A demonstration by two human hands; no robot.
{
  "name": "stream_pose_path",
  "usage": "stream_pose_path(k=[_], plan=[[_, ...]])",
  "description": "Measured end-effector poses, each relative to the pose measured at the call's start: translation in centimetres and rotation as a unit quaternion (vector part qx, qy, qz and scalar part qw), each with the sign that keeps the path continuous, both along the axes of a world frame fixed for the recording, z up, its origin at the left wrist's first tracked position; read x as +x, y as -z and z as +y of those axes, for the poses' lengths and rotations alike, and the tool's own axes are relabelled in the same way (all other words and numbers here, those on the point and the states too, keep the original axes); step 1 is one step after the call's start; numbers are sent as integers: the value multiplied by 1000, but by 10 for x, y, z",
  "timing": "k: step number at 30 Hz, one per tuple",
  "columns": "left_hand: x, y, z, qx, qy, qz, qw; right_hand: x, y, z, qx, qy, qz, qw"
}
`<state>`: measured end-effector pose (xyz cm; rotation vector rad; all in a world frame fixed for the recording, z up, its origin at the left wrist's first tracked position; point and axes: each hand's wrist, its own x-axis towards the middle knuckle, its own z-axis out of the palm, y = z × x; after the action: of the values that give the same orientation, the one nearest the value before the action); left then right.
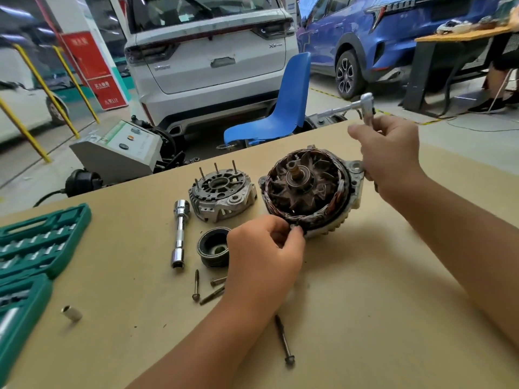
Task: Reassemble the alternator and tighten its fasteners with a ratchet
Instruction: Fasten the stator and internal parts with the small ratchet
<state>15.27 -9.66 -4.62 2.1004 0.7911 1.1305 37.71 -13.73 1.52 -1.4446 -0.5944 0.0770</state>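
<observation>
Lying open on tan table [365,290]: alternator [309,189], windings exposed. Left hand [264,254] pinches its near rim; right hand [390,153] grips ratchet [362,106] at far edge. Beside: end cover [222,195], pulley [213,249], bolts [284,339], green socket case [36,248]. Beyond: blue chair [280,105], parked cars [210,54].

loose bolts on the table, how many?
4. One upright below the socket extension, two by the left wrist, one long near the front edge. The left hand may hide more.
</observation>
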Motion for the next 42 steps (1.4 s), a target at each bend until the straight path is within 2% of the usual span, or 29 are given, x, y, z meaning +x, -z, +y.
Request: stream_pose_path(k=[5, 7, 8, 11, 13, 16, 22, 31, 37, 40, 42], plan=[[3, 2, -2, 24, -7, -2, 1000, 24, 24, 9, -69, 63, -141, 986], [4, 2, 1, 37, -22, 4, 999, 28, 33, 8, -111, 68, -163, 978], [3, 2, 4, 44, -32, 9, 998, 29, 36, 8, -125, 56, -156, 978], [0, -4, 21, 63, -62, 45, 995, 35, 37, 8, -115, -4, -60, 992], [-1, -9, 30, 53, -74, 71, 993, 37, 37, 7, -119, -34, -49, 991], [1, -13, 36, 5, -81, 84, 993, 35, 36, 0, -116, -93, -58, 987], [3, -17, 36, -104, -56, 65, 991, 41, 35, 1, -131, -217, 63, 965], [0, -23, 40, -131, -45, 85, 987, 42, 35, 2, -129, -254, 77, 956], [-2, -28, 40, -92, -37, 122, 988, 42, 32, -3, -142, -266, 68, 951], [-16, -42, 50, 7, -61, 194, 979, 42, 31, -5, -146, -272, 67, 949], [-42, -57, 62, 52, -101, 191, 975, 41, 30, -6, -146, -277, 68, 947]])
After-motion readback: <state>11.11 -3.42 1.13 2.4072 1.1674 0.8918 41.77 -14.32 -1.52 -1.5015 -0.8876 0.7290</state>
